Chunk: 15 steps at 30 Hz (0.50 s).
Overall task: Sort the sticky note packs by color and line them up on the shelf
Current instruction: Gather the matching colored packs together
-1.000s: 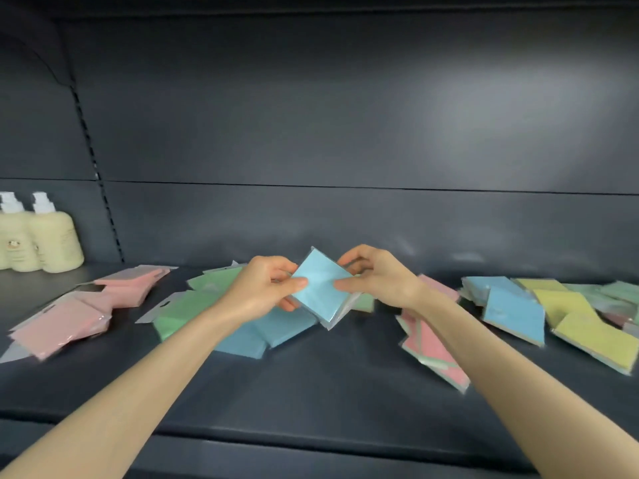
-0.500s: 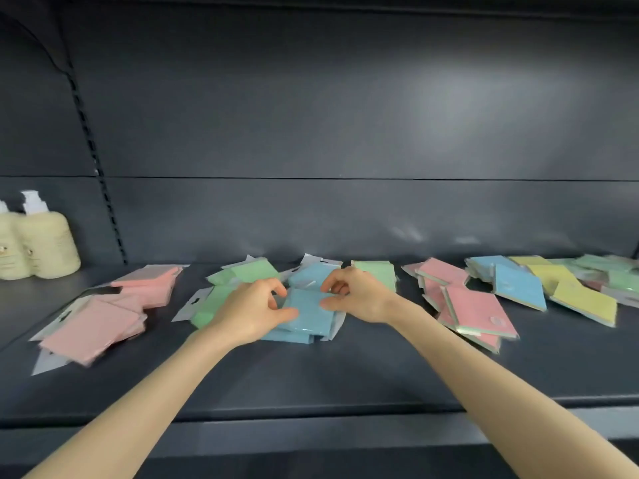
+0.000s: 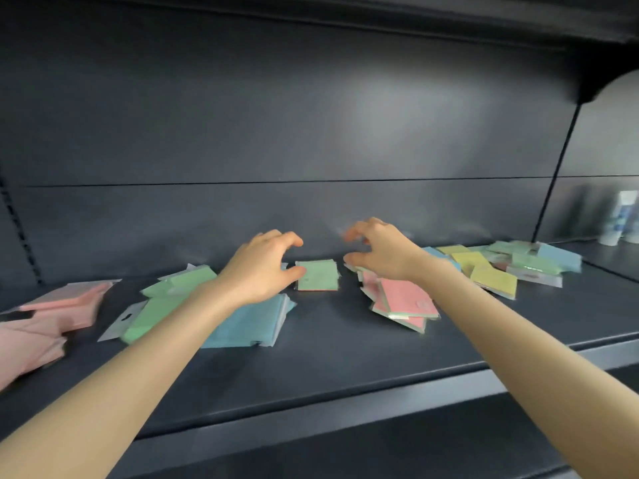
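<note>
Sticky note packs lie in colour groups on the dark shelf (image 3: 345,354). Pink packs (image 3: 52,316) sit at the far left, green packs (image 3: 162,305) beside them, then a blue stack (image 3: 249,323). My left hand (image 3: 262,267) hovers just above the blue stack, fingers loosely curled and empty. A lone green pack (image 3: 318,275) lies flat between my hands. My right hand (image 3: 378,252) hangs in the air above a pile of pink packs (image 3: 404,299), fingers curved, holding nothing.
A mixed heap of yellow, green and blue packs (image 3: 508,267) lies at the right. White bottles (image 3: 619,219) stand beyond the shelf upright at the far right. The shelf's front lip (image 3: 345,409) runs across the foreground.
Both hands have let go of the blue pack, which now lies on the blue stack, and have lifted off it. The view has swung to the right.
</note>
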Available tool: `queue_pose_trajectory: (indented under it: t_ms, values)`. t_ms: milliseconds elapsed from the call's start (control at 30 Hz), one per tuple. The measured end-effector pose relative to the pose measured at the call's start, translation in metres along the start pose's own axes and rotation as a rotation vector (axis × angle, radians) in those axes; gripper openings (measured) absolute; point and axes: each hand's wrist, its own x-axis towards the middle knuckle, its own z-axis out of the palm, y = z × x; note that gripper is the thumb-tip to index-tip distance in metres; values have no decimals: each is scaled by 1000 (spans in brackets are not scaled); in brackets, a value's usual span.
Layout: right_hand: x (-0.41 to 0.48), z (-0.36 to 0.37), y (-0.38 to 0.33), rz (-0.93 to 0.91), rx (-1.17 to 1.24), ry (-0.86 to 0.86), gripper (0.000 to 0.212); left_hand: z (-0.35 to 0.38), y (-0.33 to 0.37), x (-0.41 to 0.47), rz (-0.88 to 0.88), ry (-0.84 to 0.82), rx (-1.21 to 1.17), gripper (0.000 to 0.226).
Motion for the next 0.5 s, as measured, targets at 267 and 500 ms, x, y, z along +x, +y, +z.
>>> queue_pose_trajectory:
  t_ms: [267,500]
  values:
    - [-64,-74,89,153,-71,115,41,30,105,44,200,57,33,48]
    - [-142,-124,191,241,-132,118,43,94,226,67,245,-2,32,46]
